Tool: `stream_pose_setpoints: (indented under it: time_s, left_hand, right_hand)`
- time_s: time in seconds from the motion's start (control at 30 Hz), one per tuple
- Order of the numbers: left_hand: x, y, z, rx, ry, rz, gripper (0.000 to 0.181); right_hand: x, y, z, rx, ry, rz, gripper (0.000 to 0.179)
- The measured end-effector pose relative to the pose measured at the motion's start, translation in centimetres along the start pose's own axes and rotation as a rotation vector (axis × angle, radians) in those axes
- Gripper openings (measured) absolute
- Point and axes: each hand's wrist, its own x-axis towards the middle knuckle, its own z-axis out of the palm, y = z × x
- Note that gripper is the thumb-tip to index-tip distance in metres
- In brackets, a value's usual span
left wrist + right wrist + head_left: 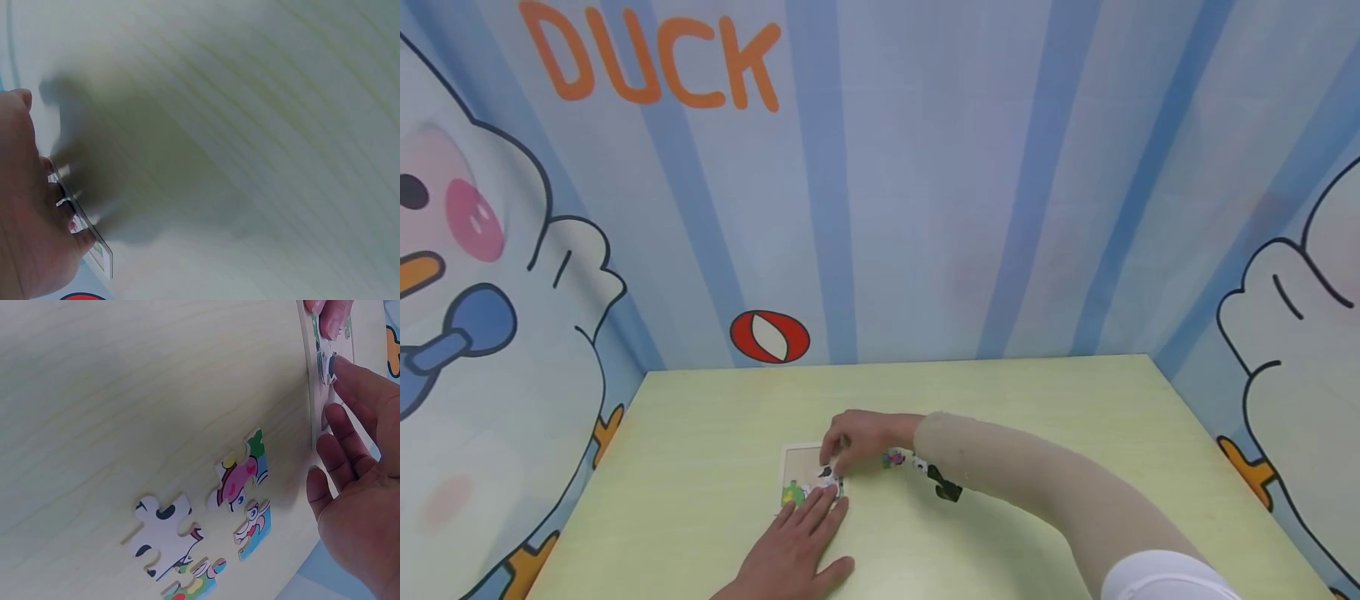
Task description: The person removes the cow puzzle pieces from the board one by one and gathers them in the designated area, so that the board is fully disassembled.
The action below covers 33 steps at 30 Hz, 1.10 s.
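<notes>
A small framed jigsaw board [799,458] lies on the table, with a green piece [792,492] and a black-and-white piece [828,475] in it. My left hand [799,546] lies over the near edge, its fingers extended and pressing on the board; the left wrist view shows the fingertips over the board's rim [107,265]. From the far right side, my right hand [863,434] reaches in, thumb and forefinger pinching the black-and-white piece against the board. Its other fingers [340,425] curl beside the frame in the right wrist view.
Several loose jigsaw pieces lie right of the board: a white one with black spots [164,531], a pink one [240,478], a blue-edged one [255,531] and a green-and-red one [195,589]. A striped curtain [917,183] rises behind the table [1037,387].
</notes>
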Motion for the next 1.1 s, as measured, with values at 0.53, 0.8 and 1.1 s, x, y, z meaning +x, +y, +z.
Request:
stream_pose_setpoints:
  time_s: [0.53,0.8,1.1]
  left_hand:
    - [-0.03,-0.05,0.36,0.004,0.026,0.003,0.080]
    - [-0.03,-0.23,0.70,0.010,0.061,0.031,0.080]
    - [-0.16,0.07,0.19,0.007,0.076,0.036,0.078]
  right_hand:
    - [-0.13,-0.41,0.48,0.019,0.026,0.028,0.021]
    - [-0.23,-0.44,0.67,0.056,0.029,0.081,0.015]
    - [0.09,-0.86,0.59,0.048,0.033,0.102,0.012]
